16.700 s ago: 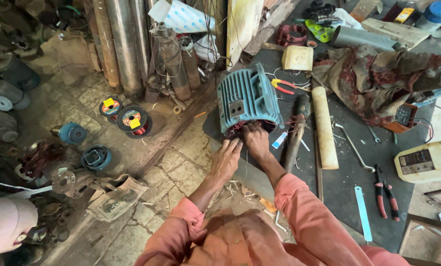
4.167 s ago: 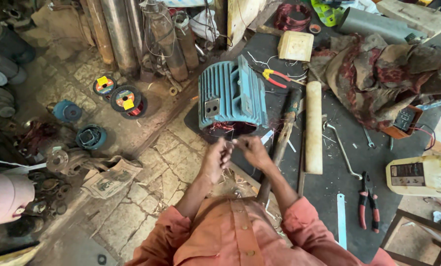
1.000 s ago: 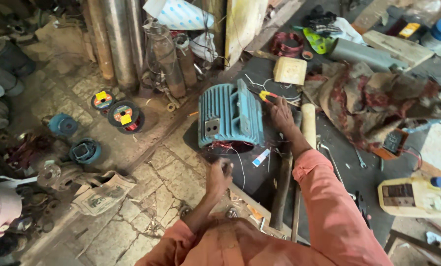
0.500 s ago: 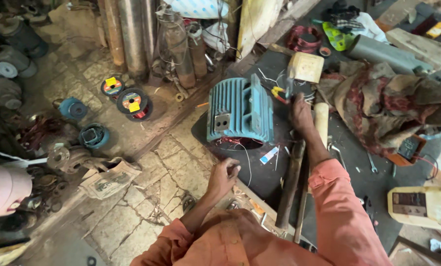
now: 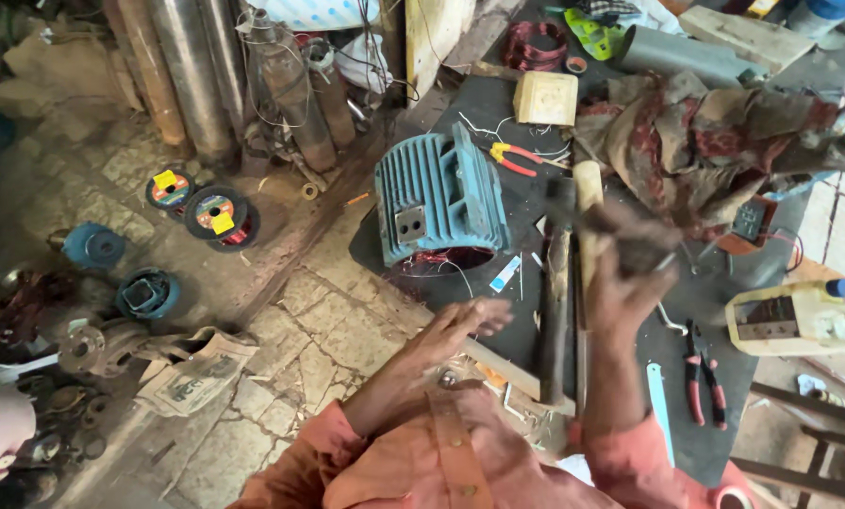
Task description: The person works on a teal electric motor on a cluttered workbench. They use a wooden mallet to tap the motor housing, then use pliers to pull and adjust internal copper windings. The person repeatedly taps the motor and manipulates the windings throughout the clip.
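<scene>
— Since half a second before, the right hand (image 5: 621, 269) had come back from the pliers (image 5: 515, 158) at 12 o'clock and risen, blurred, toward the camera. What did it hold?

— Fingers were curled around something dark; I could not tell what. The left hand (image 5: 460, 325) hovered flat, fingers spread and empty, at 6 o'clock of the motor (image 5: 441, 198).

— And the motor?

— It lay on the dark mat (image 5: 715, 311), open end nearest, copper windings and loose wires showing. The wiring looked unfinished.
</scene>
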